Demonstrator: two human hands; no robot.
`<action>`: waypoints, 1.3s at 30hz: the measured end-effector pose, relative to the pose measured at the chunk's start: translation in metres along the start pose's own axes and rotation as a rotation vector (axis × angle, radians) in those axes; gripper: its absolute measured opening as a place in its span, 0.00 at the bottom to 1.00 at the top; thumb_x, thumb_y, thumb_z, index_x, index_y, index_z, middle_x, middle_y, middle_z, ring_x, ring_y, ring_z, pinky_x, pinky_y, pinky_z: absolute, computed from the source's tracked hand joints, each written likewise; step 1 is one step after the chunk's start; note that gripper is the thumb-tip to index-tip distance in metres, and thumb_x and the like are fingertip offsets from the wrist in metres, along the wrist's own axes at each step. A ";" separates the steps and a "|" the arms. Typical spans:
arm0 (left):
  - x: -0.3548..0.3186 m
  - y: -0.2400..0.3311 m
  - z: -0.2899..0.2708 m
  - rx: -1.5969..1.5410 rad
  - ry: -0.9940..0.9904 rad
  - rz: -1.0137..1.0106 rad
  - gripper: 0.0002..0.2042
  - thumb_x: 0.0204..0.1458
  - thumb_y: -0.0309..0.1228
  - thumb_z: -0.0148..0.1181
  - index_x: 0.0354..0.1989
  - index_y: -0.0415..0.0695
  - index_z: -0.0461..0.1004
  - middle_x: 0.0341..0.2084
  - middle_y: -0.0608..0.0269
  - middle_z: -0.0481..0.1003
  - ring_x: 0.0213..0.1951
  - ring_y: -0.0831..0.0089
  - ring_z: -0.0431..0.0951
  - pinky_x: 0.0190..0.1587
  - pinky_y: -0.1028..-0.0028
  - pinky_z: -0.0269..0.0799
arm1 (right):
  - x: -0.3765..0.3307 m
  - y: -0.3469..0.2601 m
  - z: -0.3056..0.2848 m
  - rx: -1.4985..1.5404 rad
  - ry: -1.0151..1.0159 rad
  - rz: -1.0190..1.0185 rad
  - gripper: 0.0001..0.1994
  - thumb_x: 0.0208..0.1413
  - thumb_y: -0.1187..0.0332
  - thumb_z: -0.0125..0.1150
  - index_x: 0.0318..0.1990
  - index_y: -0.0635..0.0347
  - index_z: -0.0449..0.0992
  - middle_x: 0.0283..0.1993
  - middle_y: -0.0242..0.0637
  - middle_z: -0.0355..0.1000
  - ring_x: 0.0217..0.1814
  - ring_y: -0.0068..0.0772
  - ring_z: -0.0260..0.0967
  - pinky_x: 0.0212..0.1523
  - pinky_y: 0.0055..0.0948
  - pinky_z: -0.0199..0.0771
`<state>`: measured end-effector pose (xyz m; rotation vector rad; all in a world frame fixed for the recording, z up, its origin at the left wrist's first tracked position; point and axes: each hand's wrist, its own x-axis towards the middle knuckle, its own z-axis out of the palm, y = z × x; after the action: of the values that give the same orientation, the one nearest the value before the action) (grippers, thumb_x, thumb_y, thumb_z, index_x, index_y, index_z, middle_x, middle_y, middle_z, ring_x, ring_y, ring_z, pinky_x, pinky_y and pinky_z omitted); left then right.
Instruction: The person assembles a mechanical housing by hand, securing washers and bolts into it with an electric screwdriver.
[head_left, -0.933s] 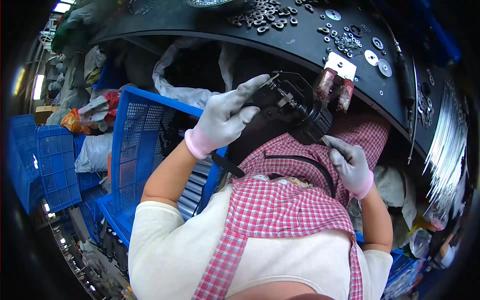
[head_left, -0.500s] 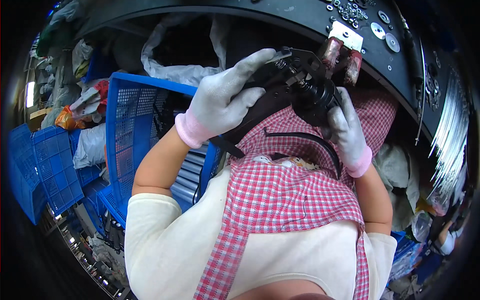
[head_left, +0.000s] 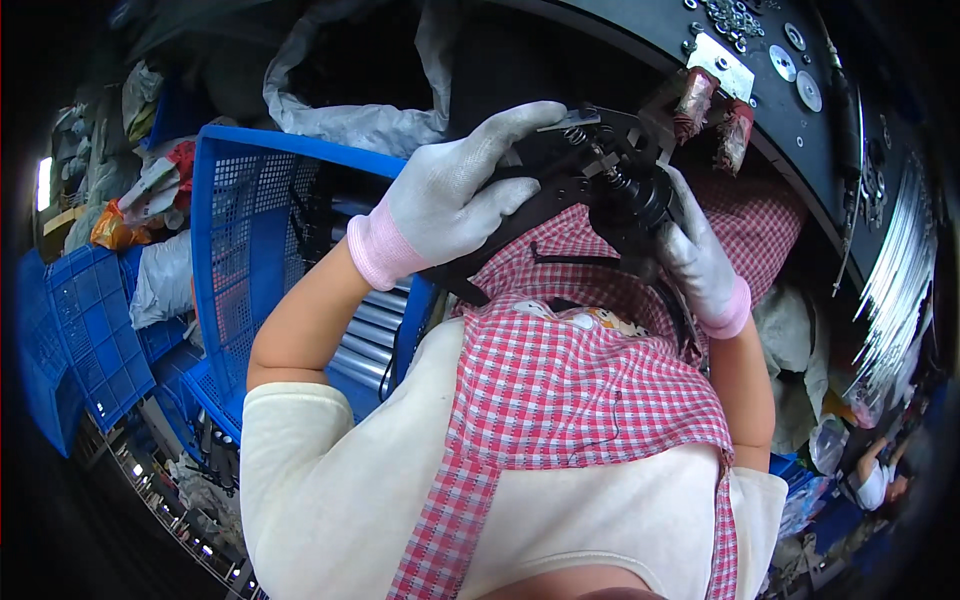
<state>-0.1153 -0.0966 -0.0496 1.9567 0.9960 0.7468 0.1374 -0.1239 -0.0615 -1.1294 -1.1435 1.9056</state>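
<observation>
A black metal assembly (head_left: 632, 190) with a coil spring and a round part is held above my lap. My left hand (head_left: 450, 195), in a white glove with a pink cuff, grips its left side, the index finger stretched along a flat tab at the top. My right hand (head_left: 698, 255), gloved alike, is closed around the round part on the right side. Some of its fingers are hidden behind the part. Below the assembly, a thin black cable or strip (head_left: 580, 260) lies across the red checked apron (head_left: 590, 400).
Left of my lap stands a blue crate (head_left: 205, 230) holding silver tubes (head_left: 372, 345). The dark workbench (head_left: 775, 125) bears washers (head_left: 728, 22), metal discs (head_left: 809, 90), a pale plate (head_left: 722, 66) and thin rods (head_left: 885, 300). Two red-wrapped handles (head_left: 735, 138) jut from its edge. Another person (head_left: 873, 482) is at far right.
The view has shifted slightly, with the crate further left and the bench further right. Both hands keep their hold; the right hand has shifted a little around the round part.
</observation>
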 end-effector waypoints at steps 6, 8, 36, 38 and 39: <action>0.000 -0.009 0.005 -0.036 -0.001 0.077 0.25 0.52 0.23 0.55 0.61 0.38 0.59 0.36 0.58 0.77 0.24 0.80 0.75 0.29 0.83 0.70 | 0.021 -0.018 -0.001 -0.410 0.133 -0.252 0.20 0.52 0.61 0.61 0.48 0.68 0.72 0.46 0.36 0.70 0.48 0.23 0.67 0.49 0.22 0.67; -0.001 -0.014 0.009 0.031 0.082 0.180 0.25 0.53 0.23 0.55 0.60 0.37 0.59 0.37 0.57 0.77 0.26 0.78 0.76 0.31 0.82 0.71 | 0.030 -0.042 0.004 -0.314 0.009 -0.063 0.18 0.53 0.63 0.61 0.47 0.67 0.73 0.41 0.33 0.71 0.43 0.19 0.67 0.44 0.20 0.68; -0.010 0.002 0.004 -0.120 -0.161 -0.170 0.26 0.52 0.20 0.49 0.61 0.37 0.56 0.45 0.51 0.73 0.39 0.70 0.78 0.41 0.76 0.73 | 0.047 -0.033 0.017 -0.233 -0.119 0.176 0.10 0.53 0.68 0.61 0.40 0.64 0.75 0.29 0.28 0.72 0.32 0.15 0.66 0.37 0.19 0.69; -0.011 0.006 0.007 -0.191 -0.212 -0.338 0.26 0.51 0.19 0.48 0.61 0.38 0.55 0.43 0.51 0.73 0.39 0.70 0.78 0.42 0.76 0.73 | 0.043 -0.033 0.018 -0.286 -0.095 0.217 0.10 0.53 0.68 0.61 0.40 0.65 0.75 0.30 0.29 0.72 0.33 0.16 0.67 0.38 0.19 0.69; -0.012 0.001 0.012 -0.194 -0.215 -0.342 0.26 0.51 0.19 0.48 0.61 0.38 0.55 0.43 0.51 0.73 0.39 0.70 0.78 0.42 0.76 0.73 | 0.043 -0.032 0.017 -0.284 -0.095 0.222 0.10 0.53 0.68 0.61 0.40 0.65 0.75 0.30 0.29 0.72 0.33 0.16 0.67 0.38 0.19 0.69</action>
<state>-0.1123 -0.1119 -0.0562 1.6059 1.0476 0.4143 0.1062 -0.0806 -0.0436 -1.3798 -1.4268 2.0262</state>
